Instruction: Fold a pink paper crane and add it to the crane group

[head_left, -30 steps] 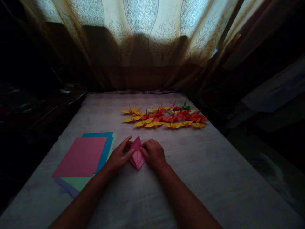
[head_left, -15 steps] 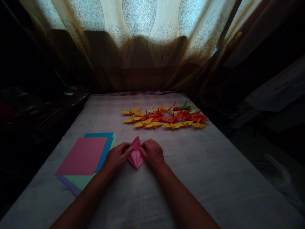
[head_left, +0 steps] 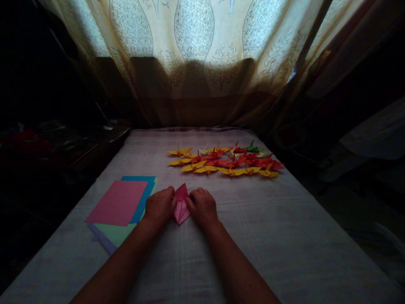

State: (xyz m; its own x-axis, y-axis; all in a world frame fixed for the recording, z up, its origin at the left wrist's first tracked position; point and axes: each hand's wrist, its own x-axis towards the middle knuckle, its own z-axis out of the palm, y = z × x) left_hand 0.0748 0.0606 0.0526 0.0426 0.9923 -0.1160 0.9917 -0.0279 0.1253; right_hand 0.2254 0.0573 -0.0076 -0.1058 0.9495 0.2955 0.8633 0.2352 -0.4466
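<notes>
A folded pink origami paper (head_left: 181, 207), roughly diamond-shaped with a darker pink upper point, lies between my hands above the cloth. My left hand (head_left: 160, 205) grips its left edge, with the thumb and fingers closed on the paper. On the opposite side my right hand (head_left: 203, 207) pinches the right edge in the same way. Both sets of fingertips hide part of the paper's sides. Just left of my left hand is a loose stack of coloured sheets, topped by a pink square sheet (head_left: 117, 202).
Several folded paper cranes (head_left: 234, 160) in yellow, red, cream and green stand in rows toward the far right of the table. A pale checked cloth (head_left: 268, 236) covers the tabletop. Behind it hangs a patterned curtain (head_left: 193, 80). Dark clutter (head_left: 47, 135) lies at the left.
My left hand has turned so its thumb now bends in at the paper's left edge. The view has shifted slightly; both hands remain on the pink paper.
</notes>
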